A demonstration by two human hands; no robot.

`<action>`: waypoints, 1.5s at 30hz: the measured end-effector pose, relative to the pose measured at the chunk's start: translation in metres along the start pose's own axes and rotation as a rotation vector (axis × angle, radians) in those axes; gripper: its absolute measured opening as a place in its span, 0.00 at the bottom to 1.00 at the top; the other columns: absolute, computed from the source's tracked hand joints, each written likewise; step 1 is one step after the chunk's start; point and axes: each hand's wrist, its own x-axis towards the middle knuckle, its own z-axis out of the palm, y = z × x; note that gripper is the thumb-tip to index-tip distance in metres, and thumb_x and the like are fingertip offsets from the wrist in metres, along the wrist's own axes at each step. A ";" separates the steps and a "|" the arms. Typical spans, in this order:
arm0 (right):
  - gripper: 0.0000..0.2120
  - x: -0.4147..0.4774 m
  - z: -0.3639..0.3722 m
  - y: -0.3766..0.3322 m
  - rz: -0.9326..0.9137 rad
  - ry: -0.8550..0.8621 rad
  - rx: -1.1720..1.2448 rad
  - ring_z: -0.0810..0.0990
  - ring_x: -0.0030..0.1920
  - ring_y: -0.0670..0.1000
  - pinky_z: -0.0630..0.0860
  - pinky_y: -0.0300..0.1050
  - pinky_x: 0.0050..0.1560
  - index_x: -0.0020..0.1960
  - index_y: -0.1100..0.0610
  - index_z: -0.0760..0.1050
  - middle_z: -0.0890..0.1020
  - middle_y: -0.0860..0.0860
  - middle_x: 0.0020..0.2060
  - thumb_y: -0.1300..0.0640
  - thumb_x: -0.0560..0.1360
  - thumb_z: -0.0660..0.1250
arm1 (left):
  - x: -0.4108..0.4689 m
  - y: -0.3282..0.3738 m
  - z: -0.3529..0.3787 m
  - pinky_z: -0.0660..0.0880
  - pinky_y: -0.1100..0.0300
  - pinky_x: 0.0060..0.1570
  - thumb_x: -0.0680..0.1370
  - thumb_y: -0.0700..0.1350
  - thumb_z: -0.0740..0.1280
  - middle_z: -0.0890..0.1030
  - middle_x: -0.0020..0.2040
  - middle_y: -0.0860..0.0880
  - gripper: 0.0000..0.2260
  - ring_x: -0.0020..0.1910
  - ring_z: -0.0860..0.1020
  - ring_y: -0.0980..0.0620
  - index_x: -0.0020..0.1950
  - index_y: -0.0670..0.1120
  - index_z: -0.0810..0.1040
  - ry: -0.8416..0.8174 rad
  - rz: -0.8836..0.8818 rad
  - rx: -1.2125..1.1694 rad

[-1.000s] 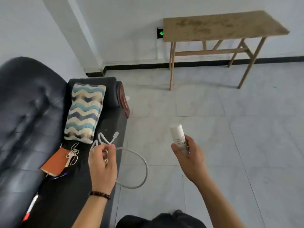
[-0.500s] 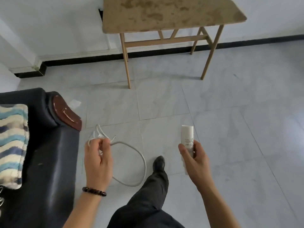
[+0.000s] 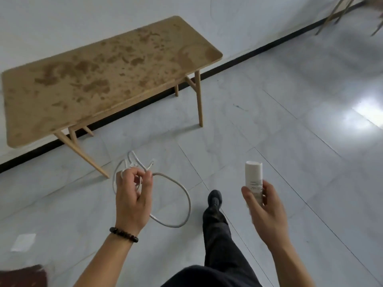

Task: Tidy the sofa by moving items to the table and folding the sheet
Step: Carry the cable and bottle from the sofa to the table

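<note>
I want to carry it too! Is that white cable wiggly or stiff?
Probably floppy: the white cable droops in a big loop below the left hand that pinches it. Likely light, as fingers alone hold it. The dangling loop may swing.

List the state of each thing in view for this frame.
Left hand: grips the coiled white cable, one loop hanging down.
Right hand: holds the white bottle upright, cap on.
Wooden table: standing, top stained.
</note>
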 end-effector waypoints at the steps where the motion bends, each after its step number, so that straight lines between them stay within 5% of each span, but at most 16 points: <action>1: 0.12 0.033 0.007 -0.003 0.012 0.008 0.030 0.80 0.41 0.52 0.78 0.51 0.41 0.57 0.44 0.73 0.81 0.48 0.42 0.46 0.75 0.70 | 0.029 0.001 0.017 0.72 0.60 0.39 0.77 0.58 0.60 0.71 0.48 0.60 0.15 0.46 0.72 0.49 0.48 0.47 0.71 -0.001 0.005 0.001; 8: 0.13 0.261 0.052 -0.104 -0.027 -0.133 0.058 0.78 0.39 0.50 0.76 0.46 0.39 0.59 0.46 0.73 0.81 0.49 0.42 0.48 0.76 0.70 | 0.214 0.037 0.087 0.66 0.78 0.44 0.76 0.45 0.69 0.72 0.46 0.56 0.06 0.48 0.71 0.62 0.47 0.45 0.74 0.017 -0.060 0.160; 12: 0.12 0.366 0.088 -0.191 -0.128 -0.236 -0.032 0.78 0.39 0.46 0.72 0.39 0.37 0.59 0.46 0.72 0.81 0.47 0.43 0.49 0.77 0.69 | 0.309 0.051 0.098 0.68 0.70 0.44 0.76 0.44 0.69 0.70 0.47 0.57 0.06 0.47 0.72 0.61 0.49 0.46 0.73 0.140 -0.083 0.167; 17: 0.12 0.478 0.152 -0.259 -0.192 -0.340 -0.060 0.77 0.39 0.47 0.73 0.41 0.37 0.59 0.46 0.72 0.80 0.47 0.43 0.49 0.77 0.69 | 0.414 0.027 0.125 0.72 0.62 0.42 0.75 0.47 0.69 0.74 0.49 0.47 0.07 0.44 0.74 0.53 0.49 0.49 0.73 0.254 -0.146 0.147; 21: 0.12 0.569 0.211 -0.292 -0.186 -0.358 -0.085 0.78 0.39 0.46 0.74 0.39 0.35 0.59 0.45 0.71 0.80 0.47 0.43 0.50 0.77 0.69 | 0.515 -0.008 0.161 0.71 0.69 0.40 0.75 0.46 0.69 0.74 0.47 0.48 0.06 0.42 0.75 0.52 0.47 0.53 0.72 0.231 -0.168 0.092; 25: 0.14 0.658 0.259 -0.336 -0.151 -0.318 -0.123 0.80 0.46 0.45 0.79 0.44 0.45 0.61 0.45 0.72 0.80 0.43 0.46 0.48 0.76 0.69 | 0.635 -0.023 0.192 0.68 0.73 0.37 0.76 0.44 0.70 0.70 0.47 0.59 0.06 0.41 0.75 0.62 0.49 0.48 0.74 0.231 -0.200 0.097; 30: 0.17 0.757 0.299 -0.400 -0.125 -0.351 -0.120 0.80 0.47 0.44 0.75 0.38 0.41 0.63 0.46 0.71 0.81 0.45 0.49 0.52 0.76 0.69 | 0.779 -0.021 0.224 0.72 0.62 0.34 0.77 0.45 0.68 0.73 0.44 0.56 0.06 0.35 0.74 0.55 0.51 0.47 0.74 0.140 -0.118 0.103; 39: 0.29 0.922 0.366 -0.423 0.051 -0.440 -0.115 0.82 0.44 0.43 0.77 0.36 0.35 0.67 0.49 0.58 0.77 0.48 0.54 0.58 0.73 0.72 | 0.919 -0.051 0.311 0.65 0.72 0.30 0.78 0.48 0.66 0.73 0.51 0.49 0.07 0.31 0.71 0.59 0.55 0.50 0.73 0.017 -0.220 0.224; 42: 0.25 0.977 0.396 -0.420 0.067 -0.420 -0.195 0.81 0.47 0.47 0.79 0.43 0.37 0.62 0.51 0.63 0.75 0.49 0.57 0.52 0.72 0.74 | 0.939 -0.064 0.339 0.66 0.71 0.27 0.78 0.48 0.66 0.72 0.51 0.49 0.06 0.29 0.71 0.58 0.53 0.53 0.72 0.018 -0.313 0.251; 45: 0.19 1.025 0.420 -0.418 0.076 -0.429 -0.246 0.81 0.47 0.48 0.80 0.47 0.44 0.59 0.49 0.70 0.77 0.48 0.57 0.49 0.72 0.71 | 0.957 -0.070 0.359 0.72 0.64 0.35 0.78 0.46 0.66 0.70 0.51 0.50 0.06 0.35 0.73 0.57 0.54 0.51 0.73 0.035 -0.390 0.248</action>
